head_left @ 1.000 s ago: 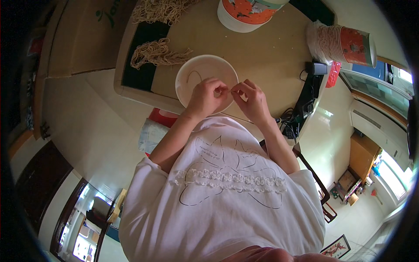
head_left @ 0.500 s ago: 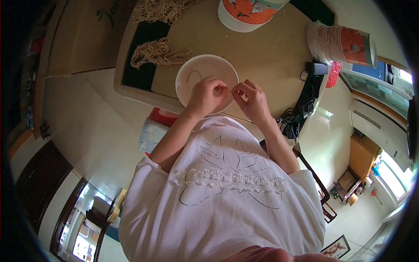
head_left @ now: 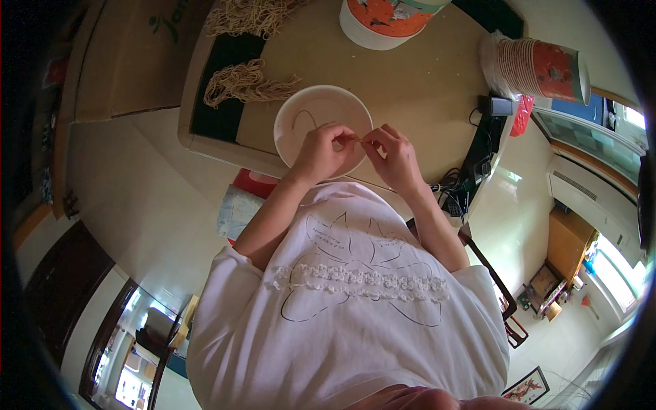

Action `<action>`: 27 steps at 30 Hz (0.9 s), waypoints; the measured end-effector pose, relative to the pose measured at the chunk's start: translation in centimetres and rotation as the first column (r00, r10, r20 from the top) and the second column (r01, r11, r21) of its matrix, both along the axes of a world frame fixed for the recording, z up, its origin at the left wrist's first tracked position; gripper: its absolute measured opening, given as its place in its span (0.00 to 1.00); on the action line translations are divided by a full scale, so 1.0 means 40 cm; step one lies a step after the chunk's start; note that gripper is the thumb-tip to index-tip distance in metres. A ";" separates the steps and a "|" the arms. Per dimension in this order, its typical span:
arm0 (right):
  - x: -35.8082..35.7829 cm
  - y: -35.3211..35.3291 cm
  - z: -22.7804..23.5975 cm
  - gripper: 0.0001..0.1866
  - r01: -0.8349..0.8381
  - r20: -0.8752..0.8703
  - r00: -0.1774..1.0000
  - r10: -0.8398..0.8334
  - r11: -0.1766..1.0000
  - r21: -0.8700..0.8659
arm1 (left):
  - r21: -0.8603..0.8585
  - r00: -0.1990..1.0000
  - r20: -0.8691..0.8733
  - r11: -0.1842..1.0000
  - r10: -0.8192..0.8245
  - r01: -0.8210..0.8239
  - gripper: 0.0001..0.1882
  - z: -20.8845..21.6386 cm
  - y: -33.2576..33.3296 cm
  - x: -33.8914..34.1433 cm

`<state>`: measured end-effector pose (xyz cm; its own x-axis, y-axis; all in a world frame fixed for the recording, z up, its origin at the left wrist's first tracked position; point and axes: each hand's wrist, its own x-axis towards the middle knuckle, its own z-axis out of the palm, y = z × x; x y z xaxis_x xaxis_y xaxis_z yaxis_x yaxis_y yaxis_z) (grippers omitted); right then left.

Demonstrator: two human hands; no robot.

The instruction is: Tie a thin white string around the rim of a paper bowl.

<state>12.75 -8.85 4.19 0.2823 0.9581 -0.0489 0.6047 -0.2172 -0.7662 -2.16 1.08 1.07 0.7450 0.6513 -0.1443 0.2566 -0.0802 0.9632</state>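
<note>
A tan desk [head_left: 424, 96] carries a stack of paper cups [head_left: 540, 68] at its right edge and a white bowl [head_left: 307, 119] near its front. Both hands meet over the bowl's near rim: the left hand [head_left: 324, 150] and right hand [head_left: 393, 154] each have fingers pinched together on a thin pale strand [head_left: 359, 139] stretched between them. Tan fibre bundles [head_left: 242, 83] lie left of the bowl.
</note>
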 end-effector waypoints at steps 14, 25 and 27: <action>0.001 -0.005 -0.009 0.02 -0.003 0.025 1.000 0.003 1.000 -0.006 | -0.484 0.999 0.034 0.875 0.014 0.004 0.07 -0.036 -0.001 -0.003; 0.003 -0.003 -0.008 0.02 -0.013 0.032 0.999 0.013 1.000 0.004 | -0.344 0.998 0.033 0.938 0.057 -0.042 0.06 -0.032 -0.004 0.010; 0.003 -0.002 -0.009 0.02 -0.011 0.026 1.000 0.011 1.000 0.004 | -0.403 0.995 0.060 0.914 0.076 -0.046 0.06 -0.032 -0.004 0.012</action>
<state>12.89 -8.92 3.83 0.2730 0.9613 -0.0372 0.6269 -0.2070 -0.7511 -1.67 0.91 -0.21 0.7241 0.5945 -0.3496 0.1771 0.3297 0.9273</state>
